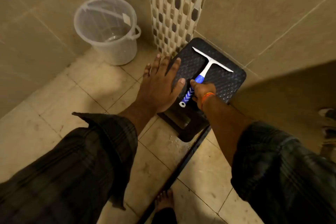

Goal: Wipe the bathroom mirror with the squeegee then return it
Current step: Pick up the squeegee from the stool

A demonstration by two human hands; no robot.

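A squeegee (206, 67) with a white T-shaped blade and a blue-and-white handle lies on top of a black textured stool (225, 80) set in the corner of the tiled walls. My right hand (202, 92) is wrapped around the handle's lower part, with the thumb along the blue grip. My left hand (161, 80) lies flat with fingers spread, palm down on the stool's left edge, just left of the handle. The mirror is not in view.
A translucent plastic bucket (107, 29) stands on the floor to the left of the stool, against the wall. A mosaic tile strip (174, 9) runs up the corner behind the stool. A wall ledge (291, 85) juts out at right. My bare foot (164, 200) is on the floor tiles below.
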